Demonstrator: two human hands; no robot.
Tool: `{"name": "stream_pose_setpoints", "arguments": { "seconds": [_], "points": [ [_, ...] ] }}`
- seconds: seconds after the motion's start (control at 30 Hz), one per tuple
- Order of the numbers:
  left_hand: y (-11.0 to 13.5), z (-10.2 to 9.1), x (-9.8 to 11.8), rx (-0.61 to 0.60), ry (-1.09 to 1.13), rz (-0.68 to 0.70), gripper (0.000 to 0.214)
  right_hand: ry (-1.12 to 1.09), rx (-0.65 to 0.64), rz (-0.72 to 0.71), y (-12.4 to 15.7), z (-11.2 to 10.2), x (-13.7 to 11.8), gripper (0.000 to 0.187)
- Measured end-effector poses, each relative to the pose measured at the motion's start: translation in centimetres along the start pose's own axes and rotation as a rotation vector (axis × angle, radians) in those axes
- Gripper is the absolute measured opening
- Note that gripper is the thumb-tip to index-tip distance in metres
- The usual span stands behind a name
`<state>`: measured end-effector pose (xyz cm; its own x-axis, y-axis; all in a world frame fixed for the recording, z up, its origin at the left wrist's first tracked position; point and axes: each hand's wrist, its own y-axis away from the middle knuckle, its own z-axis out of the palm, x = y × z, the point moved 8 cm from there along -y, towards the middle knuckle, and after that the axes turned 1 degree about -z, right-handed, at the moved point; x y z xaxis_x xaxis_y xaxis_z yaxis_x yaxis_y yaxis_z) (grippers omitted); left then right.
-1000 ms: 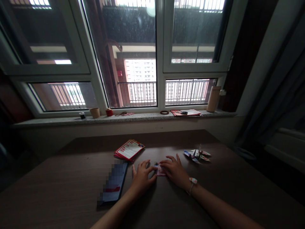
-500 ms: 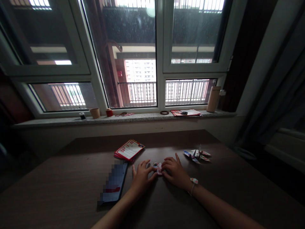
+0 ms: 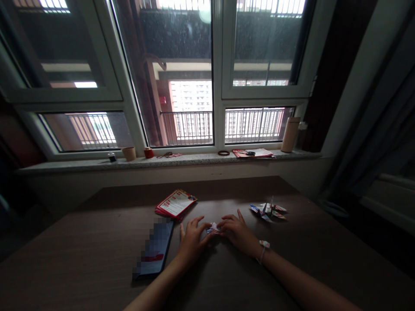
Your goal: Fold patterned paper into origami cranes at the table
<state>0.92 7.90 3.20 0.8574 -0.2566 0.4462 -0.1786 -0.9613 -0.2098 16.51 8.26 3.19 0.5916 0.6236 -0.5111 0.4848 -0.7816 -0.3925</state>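
A small folded piece of printed paper [image 3: 214, 228] lies low over the table between my hands, in the middle of the head view. My left hand [image 3: 193, 238] pinches its left side between thumb and fingers. On the right side, the fingertips of my right hand [image 3: 237, 232] close on the paper, with the index finger raised. Its folds are partly covered by my fingers. Folded paper cranes [image 3: 267, 211] stand on the table to the right of my right hand. A bracelet circles my right wrist.
Left of my left hand lies a phone [image 3: 155, 250], its screen partly blurred out. Behind it is a stack of printed cards [image 3: 177, 204]. The windowsill [image 3: 194, 160] holds a paper cup [image 3: 129, 153], a red spool [image 3: 148, 152], scissors on papers [image 3: 250, 153] and a tall bottle [image 3: 290, 134].
The folded paper has turned and shifted slightly left between my fingers, showing a paler face. My right hand has moved a little left with it; the left hand stays nearly in place.
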Motion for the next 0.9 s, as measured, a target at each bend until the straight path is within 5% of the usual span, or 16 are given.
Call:
{"name": "stream_pose_setpoints", "arguments": {
  "seconds": [0.47, 0.9],
  "points": [
    [0.0, 0.3, -0.1, -0.011, -0.022, -0.012, 0.021, -0.124, 0.005, 0.064, -0.2, -0.1, 0.8, 0.014],
    [-0.3, 0.7, -0.2, -0.006, -0.064, -0.037, 0.015, 0.005, 0.01, 0.178, -0.4, 0.4, 1.7, 0.011]
  ]
}}
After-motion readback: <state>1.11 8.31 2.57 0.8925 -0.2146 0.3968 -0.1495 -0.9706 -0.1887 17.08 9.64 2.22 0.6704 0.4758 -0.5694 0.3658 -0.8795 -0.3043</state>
